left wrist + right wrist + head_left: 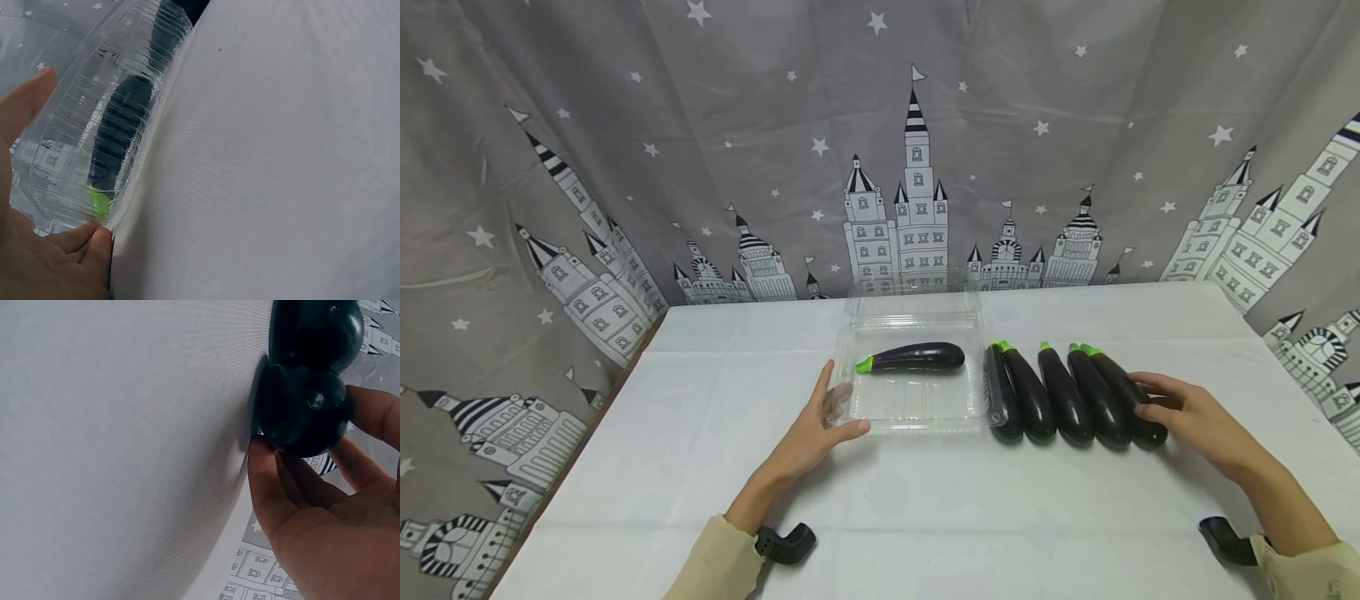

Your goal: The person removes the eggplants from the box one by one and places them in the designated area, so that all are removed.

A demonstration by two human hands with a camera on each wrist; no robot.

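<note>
A person's left hand (816,433) rests flat-fingered against the near-left corner of a clear plastic box (917,410) on a white table (925,517), steadying it with the fingers straight. One eggplant (917,357) already lies inside the box, its green stem end toward the left hand. The right hand (1195,417) curls its fingers around the outermost eggplant (1131,392) in a row of five beside the box (the wrist view shows thumb and fingers closing on its rounded end, not yet lifted). By the look of it, the packing has barely begun: one in, five left on the table.
</note>
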